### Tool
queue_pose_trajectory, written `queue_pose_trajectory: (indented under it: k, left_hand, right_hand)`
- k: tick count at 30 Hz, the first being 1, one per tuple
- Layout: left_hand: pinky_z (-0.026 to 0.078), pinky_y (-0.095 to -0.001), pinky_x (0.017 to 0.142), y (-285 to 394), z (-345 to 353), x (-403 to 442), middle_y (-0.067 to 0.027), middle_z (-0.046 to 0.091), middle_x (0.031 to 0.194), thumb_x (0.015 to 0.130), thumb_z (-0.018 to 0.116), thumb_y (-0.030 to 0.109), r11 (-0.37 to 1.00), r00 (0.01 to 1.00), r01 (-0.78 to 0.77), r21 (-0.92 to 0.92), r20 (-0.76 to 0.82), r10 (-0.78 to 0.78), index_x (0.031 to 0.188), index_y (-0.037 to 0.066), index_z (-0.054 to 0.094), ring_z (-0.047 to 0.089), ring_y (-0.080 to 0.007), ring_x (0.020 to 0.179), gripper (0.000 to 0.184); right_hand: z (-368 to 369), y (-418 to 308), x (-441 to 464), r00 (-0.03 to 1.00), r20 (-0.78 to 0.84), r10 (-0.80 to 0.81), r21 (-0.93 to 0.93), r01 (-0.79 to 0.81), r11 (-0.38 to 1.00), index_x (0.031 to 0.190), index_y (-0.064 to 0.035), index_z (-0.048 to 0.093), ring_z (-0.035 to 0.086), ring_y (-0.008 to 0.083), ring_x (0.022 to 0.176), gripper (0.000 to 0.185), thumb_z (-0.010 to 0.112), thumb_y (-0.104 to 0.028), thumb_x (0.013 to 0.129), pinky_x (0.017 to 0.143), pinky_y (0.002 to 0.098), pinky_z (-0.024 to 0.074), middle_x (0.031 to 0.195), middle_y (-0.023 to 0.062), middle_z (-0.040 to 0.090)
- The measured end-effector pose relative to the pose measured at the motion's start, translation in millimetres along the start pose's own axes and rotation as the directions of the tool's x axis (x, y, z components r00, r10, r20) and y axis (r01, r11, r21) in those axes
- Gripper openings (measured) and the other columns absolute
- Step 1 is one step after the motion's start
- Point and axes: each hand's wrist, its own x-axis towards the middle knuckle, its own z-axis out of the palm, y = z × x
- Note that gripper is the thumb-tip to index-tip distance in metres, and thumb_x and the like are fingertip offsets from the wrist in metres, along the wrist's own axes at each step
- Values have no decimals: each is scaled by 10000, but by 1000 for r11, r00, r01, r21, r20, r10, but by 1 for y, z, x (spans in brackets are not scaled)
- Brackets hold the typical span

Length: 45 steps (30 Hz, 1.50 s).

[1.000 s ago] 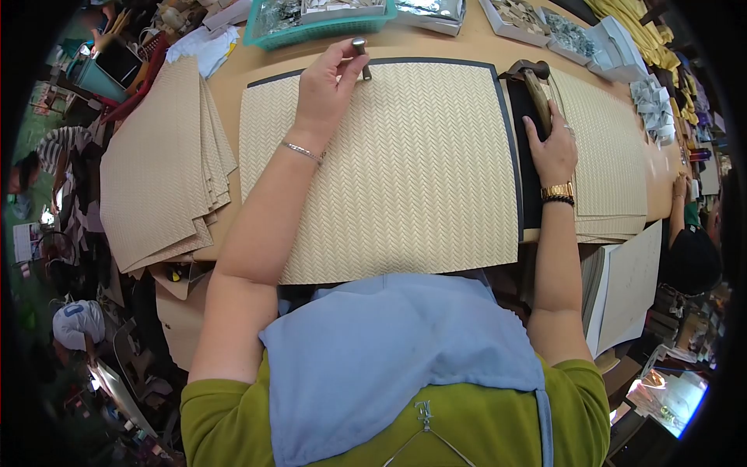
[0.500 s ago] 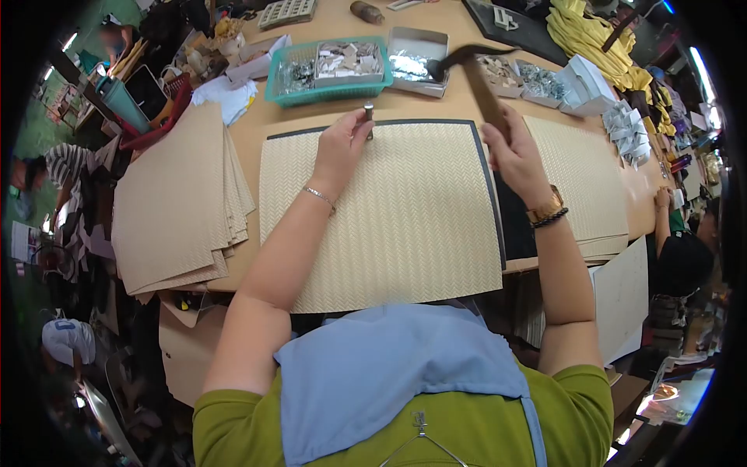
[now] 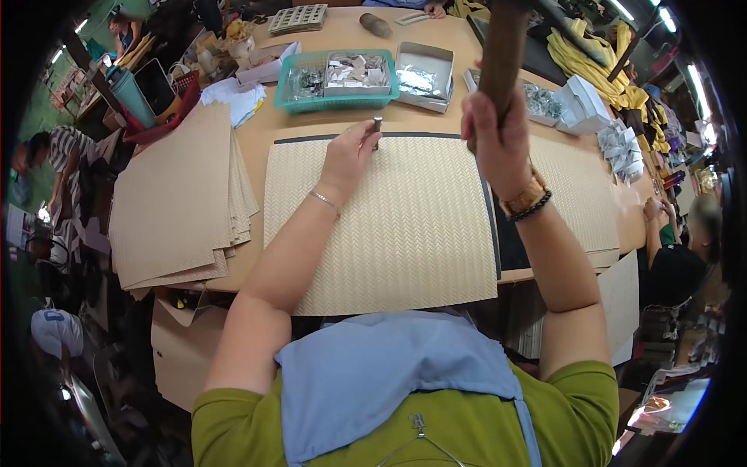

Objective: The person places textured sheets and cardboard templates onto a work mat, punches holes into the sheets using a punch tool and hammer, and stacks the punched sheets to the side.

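Observation:
A cream herringbone-woven sheet [image 3: 389, 233] lies in front of me, with a dark strip [image 3: 420, 135] along its far edge. My left hand [image 3: 350, 156] pinches a short metal punch [image 3: 377, 132], held upright at that far edge. Raised over the sheet's right side, my right hand [image 3: 499, 140] is wrapped round the wooden handle of a hammer [image 3: 502, 58]. The hammer's head is out of clear view at the top of the picture.
Woven sheets are stacked at left [image 3: 179, 194] and right [image 3: 576, 194]. Beyond the work stand a teal basket [image 3: 336, 103] of small parts and a white box [image 3: 424, 76]. A co-worker [image 3: 677, 261] is at the far right.
My right hand has lifted the hammer from beside the sheet's right edge to high above it. My left hand still holds the punch at the far edge. The view has tilted up.

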Motion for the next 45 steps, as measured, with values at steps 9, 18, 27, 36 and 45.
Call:
queue_pose_trajectory:
  k: [9,18,27,36,45]
  left_hand:
    - [514,-284,695,1,-3,1,-72,630,862,971,486,143,995,995,96,-15,17,-96,1043,22,457,630,-155,738,143]
    - [454,-250,600,-19,-58,20,-6,514,764,959,484,146,841,896,277,-464,-191,-401,974,63,498,514,-91,656,86]
    - [461,-405,902,-15,-223,-57,-160,617,1152,743,710,471,360,881,458,813,-361,-307,1177,30,571,591,-316,1063,634]
    - [483,-412,811,9,-229,-89,-157,664,1012,800,656,461,349,886,458,818,-384,-262,1087,46,618,623,-335,979,506]
    - [453,-290,760,3,-254,-97,-94,618,951,889,546,216,758,841,540,366,-265,-472,1123,-20,586,555,-166,828,335]
  right_hand:
    - [-43,77,-54,926,90,367,-440,-293,849,1092,-13,507,620,367,790,324,568,-278,916,708,425,480,861,230,624]
    - [-39,64,-120,964,103,244,-815,-59,577,1214,-24,551,575,362,1015,453,634,-271,843,880,424,455,1097,186,627]
    - [-38,31,-129,896,-229,381,-261,-434,862,1198,-66,581,648,254,965,346,612,-91,855,839,319,484,1123,162,640]
    - [-315,60,-116,760,-554,339,-823,-562,-84,1314,-113,498,573,304,1105,506,599,-333,870,913,399,463,1222,168,585]
    - [-249,168,-199,614,-568,548,-761,-646,-64,1370,-73,426,375,374,1307,774,529,-622,834,1097,433,267,1383,208,440]
